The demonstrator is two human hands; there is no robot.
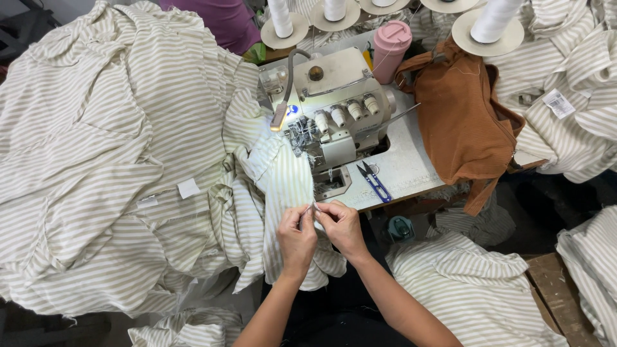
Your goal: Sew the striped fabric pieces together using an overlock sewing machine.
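Head view. Both hands meet near centre, just in front of the desk [411,168] edge. Left hand [297,236] and right hand [342,226] touch at the fingertips; fingers [307,212] of each pinched together on a small fold of the striped cloth [283,183]. What sits inside the pinch is too small to tell.

The cloth runs from the hands away to the sewing machine [334,103], lit by the machine lamp [280,118], its far end lying at the needle area. It hangs off the near desk edge over the lap.

Left of the machine: a big heap of the same striped garments [103,160], with small white labels [188,188] showing.

On the desk, just right of the cloth: blue-handled snips [375,181]. Far right: a brown bag [466,122], part hanging over the edge. Behind the machine: a pink cup [391,45] and thread cones [280,19] on stands. More striped pieces [475,283] lie near right, below the desk.
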